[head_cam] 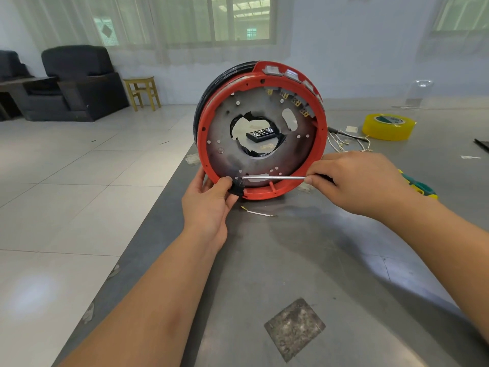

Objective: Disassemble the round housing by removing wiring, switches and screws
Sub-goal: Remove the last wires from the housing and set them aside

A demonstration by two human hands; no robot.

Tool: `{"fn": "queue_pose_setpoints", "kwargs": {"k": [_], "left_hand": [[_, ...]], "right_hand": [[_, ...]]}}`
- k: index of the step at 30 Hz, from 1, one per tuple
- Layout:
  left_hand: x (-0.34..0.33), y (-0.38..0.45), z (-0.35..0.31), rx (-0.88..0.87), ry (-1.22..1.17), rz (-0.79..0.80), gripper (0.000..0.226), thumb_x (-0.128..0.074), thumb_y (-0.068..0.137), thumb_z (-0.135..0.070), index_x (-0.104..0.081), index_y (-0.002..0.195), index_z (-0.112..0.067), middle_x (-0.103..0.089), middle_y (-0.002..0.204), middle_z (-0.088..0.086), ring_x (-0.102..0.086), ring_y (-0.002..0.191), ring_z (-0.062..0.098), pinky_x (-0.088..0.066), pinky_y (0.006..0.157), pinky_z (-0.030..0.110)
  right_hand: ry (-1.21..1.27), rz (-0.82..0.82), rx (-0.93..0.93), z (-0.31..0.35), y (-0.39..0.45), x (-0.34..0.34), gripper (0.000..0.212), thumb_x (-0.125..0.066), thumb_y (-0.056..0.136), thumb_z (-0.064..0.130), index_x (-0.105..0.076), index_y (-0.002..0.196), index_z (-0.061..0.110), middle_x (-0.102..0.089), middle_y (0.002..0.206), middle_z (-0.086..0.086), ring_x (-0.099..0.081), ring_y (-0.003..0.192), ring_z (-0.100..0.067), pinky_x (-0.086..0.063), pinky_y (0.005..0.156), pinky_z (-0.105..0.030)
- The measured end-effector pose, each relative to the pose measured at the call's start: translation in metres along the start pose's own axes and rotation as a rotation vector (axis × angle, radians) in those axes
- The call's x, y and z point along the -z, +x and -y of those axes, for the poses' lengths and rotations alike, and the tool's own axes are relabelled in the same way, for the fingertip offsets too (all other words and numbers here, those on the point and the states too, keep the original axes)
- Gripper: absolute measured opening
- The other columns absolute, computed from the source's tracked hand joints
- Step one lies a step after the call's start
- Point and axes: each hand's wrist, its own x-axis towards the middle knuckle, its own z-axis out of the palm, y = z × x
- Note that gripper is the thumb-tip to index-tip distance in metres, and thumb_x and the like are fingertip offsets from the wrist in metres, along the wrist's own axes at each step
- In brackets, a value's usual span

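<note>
left hand grips housing rim | right hand holds screwdriver | tape roll print unreadable

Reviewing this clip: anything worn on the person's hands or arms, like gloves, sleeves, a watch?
Nothing worn. The left hand and right hand are bare, without gloves or visible rings. Both forearms are bare to the frame edge, with no sleeves, watch or bands in view.

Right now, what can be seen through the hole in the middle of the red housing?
Through the red housing, a black case lies on the table behind it. Its contents are too small to tell.
</note>
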Motion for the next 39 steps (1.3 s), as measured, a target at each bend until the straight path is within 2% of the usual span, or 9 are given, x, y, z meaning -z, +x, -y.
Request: {"fn": "queue_pose_setpoints", "kwargs": {"k": [5, 10, 16, 19, 23, 28, 33, 36, 39], "left_hand": [[0.001, -0.002, -0.002, 0.011, -0.017, 0.000, 0.045, -0.069, 0.095, 0.003, -0.066, 0.131, -0.025, -0.079, 0.114, -0.005, -0.078, 0.103, 0.019, -0.063, 0.076, 0.026], [0.002, -0.003, -0.005, 0.028, -0.090, -0.042, 0.035, -0.068, 0.096, 0.003, -0.069, 0.117, -0.025, -0.079, 0.115, 0.004, -0.078, 0.102, 0.023, -0.062, 0.070, 0.025], [0.001, -0.003, -0.007, 0.036, -0.120, -0.119, 0.038, -0.072, 0.096, -0.002, -0.062, 0.125, -0.025, -0.075, 0.125, 0.007, -0.074, 0.112, 0.028, -0.063, 0.072, 0.026], [0.001, -0.004, -0.007, 0.032, -0.120, -0.122, 0.038, -0.072, 0.096, -0.003, -0.062, 0.125, -0.025, -0.074, 0.126, 0.008, -0.075, 0.108, 0.026, -0.063, 0.072, 0.025], [0.002, -0.002, -0.006, 0.036, -0.109, -0.124, 0.043, -0.073, 0.096, -0.006, -0.060, 0.133, -0.023, -0.073, 0.128, 0.006, -0.072, 0.118, 0.029, -0.063, 0.072, 0.026], [0.005, 0.000, -0.005, 0.039, -0.099, -0.112, 0.040, -0.075, 0.096, -0.007, -0.060, 0.128, -0.026, -0.074, 0.126, 0.004, -0.072, 0.117, 0.028, -0.062, 0.072, 0.025], [0.006, 0.001, -0.004, 0.037, -0.104, -0.104, 0.046, -0.076, 0.095, -0.008, -0.058, 0.134, -0.025, -0.075, 0.125, 0.003, -0.073, 0.115, 0.027, -0.062, 0.072, 0.026], [0.006, 0.002, -0.004, 0.042, -0.112, -0.093, 0.045, -0.076, 0.095, -0.008, -0.059, 0.132, -0.025, -0.075, 0.125, 0.004, -0.075, 0.113, 0.027, -0.063, 0.074, 0.028], [0.006, 0.002, -0.005, 0.044, -0.118, -0.086, 0.047, -0.076, 0.095, -0.008, -0.058, 0.135, -0.025, -0.075, 0.125, 0.004, -0.075, 0.112, 0.027, -0.064, 0.076, 0.028]], "right_hand": [[0.086, -0.067, -0.071, -0.004, -0.008, -0.007, 0.028, -0.042, 0.102, 0.046, -0.066, 0.102, 0.033, -0.064, 0.089, 0.012, -0.063, 0.078, -0.022, -0.039, 0.053, -0.028], [0.167, -0.201, -0.163, -0.011, -0.031, -0.020, 0.027, -0.042, 0.104, 0.040, -0.065, 0.103, 0.025, -0.064, 0.089, 0.005, -0.061, 0.073, -0.027, -0.050, 0.057, -0.039], [0.322, -0.346, -0.601, -0.018, -0.035, -0.027, 0.019, -0.040, 0.106, 0.032, -0.055, 0.106, 0.020, -0.062, 0.090, -0.002, -0.055, 0.078, -0.030, -0.040, 0.063, -0.038], [0.104, -0.186, -0.760, -0.021, -0.034, -0.029, 0.022, -0.038, 0.106, 0.030, -0.056, 0.105, 0.018, -0.064, 0.102, -0.008, -0.059, 0.085, -0.039, -0.042, 0.062, -0.040], [-0.186, 0.088, -0.719, -0.027, -0.035, -0.035, 0.020, -0.042, 0.103, 0.020, -0.060, 0.096, 0.016, -0.063, 0.101, -0.008, -0.062, 0.085, -0.036, -0.036, 0.054, -0.031], [-0.297, 0.255, -0.707, -0.024, -0.027, -0.035, 0.017, -0.049, 0.097, 0.015, -0.066, 0.100, 0.018, -0.058, 0.096, -0.007, -0.057, 0.081, -0.030, -0.027, 0.048, -0.028], [-0.331, 0.315, -0.694, -0.024, -0.028, -0.036, 0.015, -0.052, 0.099, 0.019, -0.066, 0.102, 0.019, -0.046, 0.088, -0.004, -0.056, 0.085, -0.027, -0.026, 0.047, -0.028], [-0.331, 0.307, -0.681, -0.024, -0.028, -0.037, 0.016, -0.051, 0.100, 0.023, -0.066, 0.105, 0.021, -0.048, 0.090, -0.004, -0.058, 0.089, -0.026, -0.027, 0.048, -0.028], [-0.372, 0.302, -0.653, -0.022, -0.030, -0.036, 0.022, -0.050, 0.101, 0.032, -0.066, 0.114, 0.023, -0.058, 0.108, -0.005, -0.059, 0.105, -0.029, -0.042, 0.066, -0.033]]}}
